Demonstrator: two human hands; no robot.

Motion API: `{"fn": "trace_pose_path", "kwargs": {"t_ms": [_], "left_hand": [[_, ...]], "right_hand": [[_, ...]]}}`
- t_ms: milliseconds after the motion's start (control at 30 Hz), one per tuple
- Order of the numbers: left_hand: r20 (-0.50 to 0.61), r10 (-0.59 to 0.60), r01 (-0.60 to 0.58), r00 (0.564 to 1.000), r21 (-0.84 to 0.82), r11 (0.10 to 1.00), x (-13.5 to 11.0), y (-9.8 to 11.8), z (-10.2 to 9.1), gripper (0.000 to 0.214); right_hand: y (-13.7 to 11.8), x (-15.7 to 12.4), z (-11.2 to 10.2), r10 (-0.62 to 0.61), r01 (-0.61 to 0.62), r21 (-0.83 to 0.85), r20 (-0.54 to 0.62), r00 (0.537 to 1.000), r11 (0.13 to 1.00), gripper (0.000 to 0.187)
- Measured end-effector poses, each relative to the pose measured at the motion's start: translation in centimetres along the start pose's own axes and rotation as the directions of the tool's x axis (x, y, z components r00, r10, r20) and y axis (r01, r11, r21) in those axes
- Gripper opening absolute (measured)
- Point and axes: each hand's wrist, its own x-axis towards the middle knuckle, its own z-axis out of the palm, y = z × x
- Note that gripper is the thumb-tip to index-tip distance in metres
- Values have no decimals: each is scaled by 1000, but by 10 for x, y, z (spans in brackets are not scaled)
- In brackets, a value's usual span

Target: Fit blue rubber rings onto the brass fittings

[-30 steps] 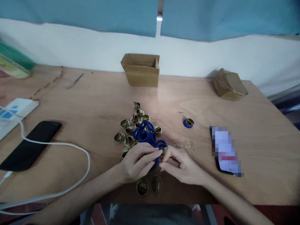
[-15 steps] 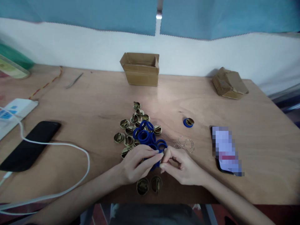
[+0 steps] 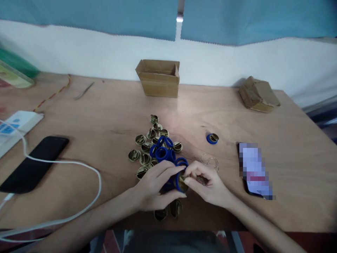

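Note:
Between thumb and fingers, my left hand (image 3: 154, 186) grips a blue ring (image 3: 177, 182) on its edge. My right hand (image 3: 209, 184) pinches the raised middle of a round brass-coloured piece (image 3: 182, 185) that sits against the ring's opening; how far it is inside I cannot tell. Behind my hands lies a pile of loose blue rings (image 3: 161, 153), partly covered by my left hand. Similar brass-coloured round pieces (image 3: 145, 159) spread around the pile, and a couple more (image 3: 176, 208) lie below my left hand. To the right, one brass-coloured piece rests on a blue ring (image 3: 212, 138).
Thin wire rings (image 3: 210, 161) lie beside my right hand. A lit phone (image 3: 254, 168) is at the right, a dark phone (image 3: 35, 163) and white cable (image 3: 97, 179) at the left. An open cardboard box (image 3: 160, 86) and a crumpled one (image 3: 259, 95) stand at the back.
My left thumb has moved down and away from its fingers, around the blue ring. The ring and brass-coloured piece now show between my hands, where fingers mostly hid them before.

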Motion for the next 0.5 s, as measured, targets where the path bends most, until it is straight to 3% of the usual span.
{"fn": "trace_pose_path", "kwargs": {"t_ms": [200,500], "left_hand": [[27,-139,141,990,-104,985,2,-3,-5,38],[40,-113,117,993,-103,988,1,-6,-3,38]], "right_hand": [[4,-3,1,18,-17,36,-25,1000,999,15],[6,-2,2,-18,19,59,-12,1000,998,13]]}}
